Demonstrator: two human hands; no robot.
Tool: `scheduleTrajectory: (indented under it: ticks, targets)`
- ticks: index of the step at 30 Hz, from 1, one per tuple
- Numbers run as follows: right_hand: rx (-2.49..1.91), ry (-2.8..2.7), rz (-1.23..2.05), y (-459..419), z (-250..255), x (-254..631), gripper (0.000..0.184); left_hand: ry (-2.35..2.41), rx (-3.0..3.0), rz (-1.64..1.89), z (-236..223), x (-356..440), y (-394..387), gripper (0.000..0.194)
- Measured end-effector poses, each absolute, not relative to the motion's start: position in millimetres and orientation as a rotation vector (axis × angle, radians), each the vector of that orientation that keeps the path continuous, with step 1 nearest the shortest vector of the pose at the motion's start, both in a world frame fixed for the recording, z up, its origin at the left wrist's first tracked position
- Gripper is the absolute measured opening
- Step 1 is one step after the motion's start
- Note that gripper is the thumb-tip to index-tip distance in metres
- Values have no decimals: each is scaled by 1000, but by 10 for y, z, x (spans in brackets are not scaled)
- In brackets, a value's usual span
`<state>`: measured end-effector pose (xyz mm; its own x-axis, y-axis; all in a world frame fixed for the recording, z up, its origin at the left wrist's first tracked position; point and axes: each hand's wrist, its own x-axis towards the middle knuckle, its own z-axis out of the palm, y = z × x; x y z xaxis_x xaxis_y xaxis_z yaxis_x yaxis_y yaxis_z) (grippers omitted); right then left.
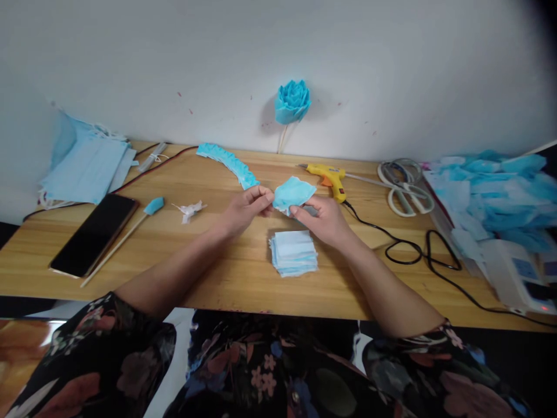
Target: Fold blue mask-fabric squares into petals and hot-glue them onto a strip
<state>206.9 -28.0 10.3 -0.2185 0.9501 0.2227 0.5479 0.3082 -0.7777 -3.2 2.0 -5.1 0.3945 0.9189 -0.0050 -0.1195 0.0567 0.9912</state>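
A blue fabric piece (pixel 294 193), shaped like a petal, is held up above the table between my two hands. My left hand (pixel 255 204) pinches its left edge with thumb and fingertips. On the other side my right hand (pixel 324 217) grips the lower right edge, thumb in front and fingers mostly hidden behind. Just below lies a stack of cut pale blue fabric squares (pixel 294 253). Beyond my left hand, a curved row of folded blue petals (pixel 228 164) rests on the wood. A finished blue fabric flower (pixel 293 102) on a stick leans against the wall.
A yellow glue gun (pixel 328 177) with a black cord lies right of my hands, near scissors (pixel 407 197). At left are face masks (pixel 82 165), a phone (pixel 94 235), a blue-tipped stick (pixel 117 247) and white scraps (pixel 190 211). Blue fabric scraps (pixel 500 191) fill the far right.
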Motion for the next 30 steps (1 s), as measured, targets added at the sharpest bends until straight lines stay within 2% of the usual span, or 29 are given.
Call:
scheduleTrajectory:
  ticks: [10, 21, 28, 30]
  targets:
    - [-1286, -1924, 732, -279, 101, 2054, 22, 823, 1238, 898, -69, -16, 12, 50]
    - [-1317, -1927, 759, -297, 96, 2054, 25, 939, 1198, 1017, -56, -37, 21, 36]
    - [-1255, -1830, 947, -291, 107, 2095, 40, 897, 1221, 1019, -50, -53, 32, 38]
    - [-1259, -1804, 944, -288, 90, 2093, 39, 886, 1225, 1025, -66, -51, 28, 41]
